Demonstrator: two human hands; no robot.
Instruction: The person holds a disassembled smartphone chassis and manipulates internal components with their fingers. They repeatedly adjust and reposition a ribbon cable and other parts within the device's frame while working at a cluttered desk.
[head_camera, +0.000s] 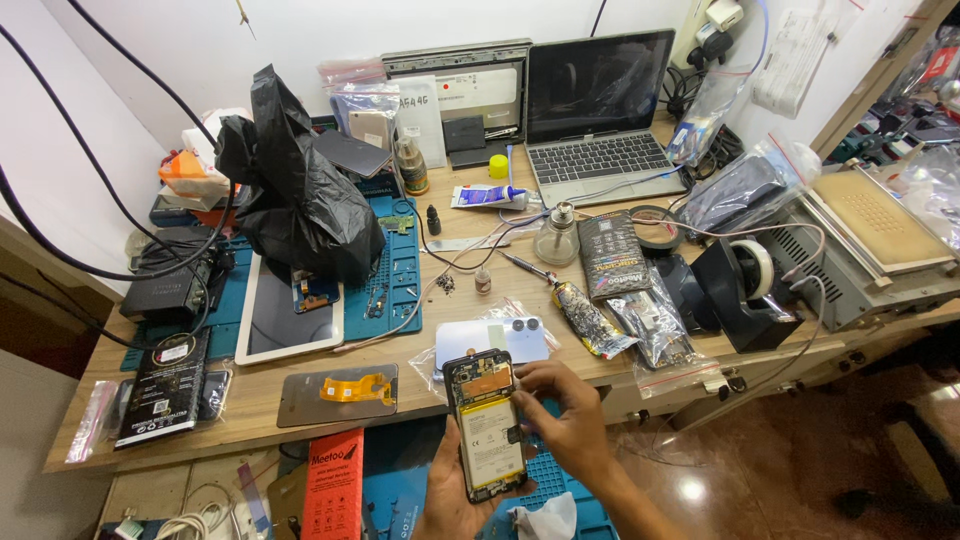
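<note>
An opened smartphone (485, 425) with its back cover off shows a white battery and an orange flex strip near the top. My left hand (450, 495) grips it from below and behind, at the bottom centre of the head view. My right hand (565, 415) rests against the phone's right edge, fingertips touching the battery area. On the wooden table (300, 400) just above lies a white phone back cover (490, 340) on a clear bag.
A white tablet (285, 320) and a black plastic bag (300, 190) sit on a blue work mat (390, 290). A laptop (600, 110), tape dispenser (745, 275), heating plate machine (870, 240), glass bottle (558, 238), glue tube (485, 197) and grey panel (340, 393) crowd the table.
</note>
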